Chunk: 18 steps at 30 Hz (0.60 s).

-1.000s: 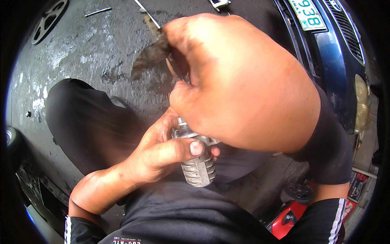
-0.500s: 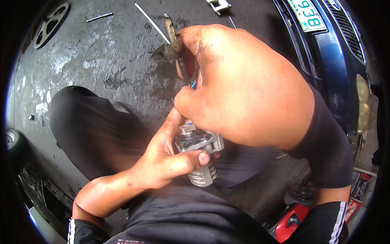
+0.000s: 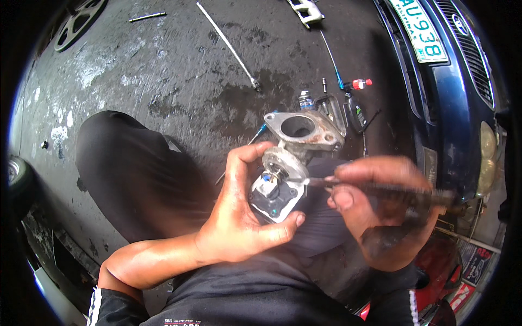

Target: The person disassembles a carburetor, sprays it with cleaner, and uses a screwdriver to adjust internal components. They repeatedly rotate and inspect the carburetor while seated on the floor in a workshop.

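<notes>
My left hand [image 3: 231, 217] is wrapped round a grey metal engine valve housing [image 3: 283, 158], thumb along its near edge and index finger on its left. The far end has a flat flange [image 3: 274, 120] with a wide round bore, facing up. Nearer me is a dark square cap with corner screws and a pale connector [image 3: 266, 186]. My right hand [image 3: 375, 204], blurred by motion, pinches a thin dark tool [image 3: 386, 191] between thumb and fingers. Its tip is at the housing's right side by the round collar; contact cannot be told. The tool's exact kind is smeared.
On the dark floor lie a long metal bar [image 3: 231, 49], a short rod [image 3: 148, 17], a blue-handled screwdriver [image 3: 338, 76], a spray can [image 3: 305, 100] and a dark bottle [image 3: 356, 113]. A blue car's bumper [image 3: 443, 103] stands to the right, a tyre [image 3: 19, 178] at left.
My right hand has swung back from beyond the housing to its right side, showing the tool. The housing has turned in my left hand, bringing the flange and connector into sight.
</notes>
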{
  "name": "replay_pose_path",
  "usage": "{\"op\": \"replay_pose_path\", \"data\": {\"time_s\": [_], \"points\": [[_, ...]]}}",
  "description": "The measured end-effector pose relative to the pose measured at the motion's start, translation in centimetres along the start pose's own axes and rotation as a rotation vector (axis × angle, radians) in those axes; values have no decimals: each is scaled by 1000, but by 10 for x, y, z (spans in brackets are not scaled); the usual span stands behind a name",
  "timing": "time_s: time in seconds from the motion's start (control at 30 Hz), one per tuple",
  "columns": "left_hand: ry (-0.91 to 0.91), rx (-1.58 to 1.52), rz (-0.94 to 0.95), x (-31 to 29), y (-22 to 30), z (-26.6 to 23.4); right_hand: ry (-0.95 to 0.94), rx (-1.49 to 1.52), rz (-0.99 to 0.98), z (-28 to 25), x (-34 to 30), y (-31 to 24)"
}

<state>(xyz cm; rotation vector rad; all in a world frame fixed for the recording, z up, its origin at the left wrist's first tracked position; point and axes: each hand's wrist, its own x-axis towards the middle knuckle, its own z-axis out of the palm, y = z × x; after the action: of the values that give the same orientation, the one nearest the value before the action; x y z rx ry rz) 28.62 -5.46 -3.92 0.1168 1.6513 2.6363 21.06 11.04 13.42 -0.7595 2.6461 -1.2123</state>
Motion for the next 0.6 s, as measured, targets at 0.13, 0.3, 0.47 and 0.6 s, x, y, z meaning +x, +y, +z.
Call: {"op": "replay_pose_path", "data": {"time_s": [0.13,0.3,0.47,0.6], "points": [[20,-4,-14,-7,-4,4,-105,-7,-276,-2,-16,16],[0,68,31,-9,-6,1,-48,104,-82,4,-41,18],[18,52,-7,-12,-2,4,-28,260,42,4,-54,16],[24,85,-2,-13,-1,4,65,174,-104,12,-56,28]]}}
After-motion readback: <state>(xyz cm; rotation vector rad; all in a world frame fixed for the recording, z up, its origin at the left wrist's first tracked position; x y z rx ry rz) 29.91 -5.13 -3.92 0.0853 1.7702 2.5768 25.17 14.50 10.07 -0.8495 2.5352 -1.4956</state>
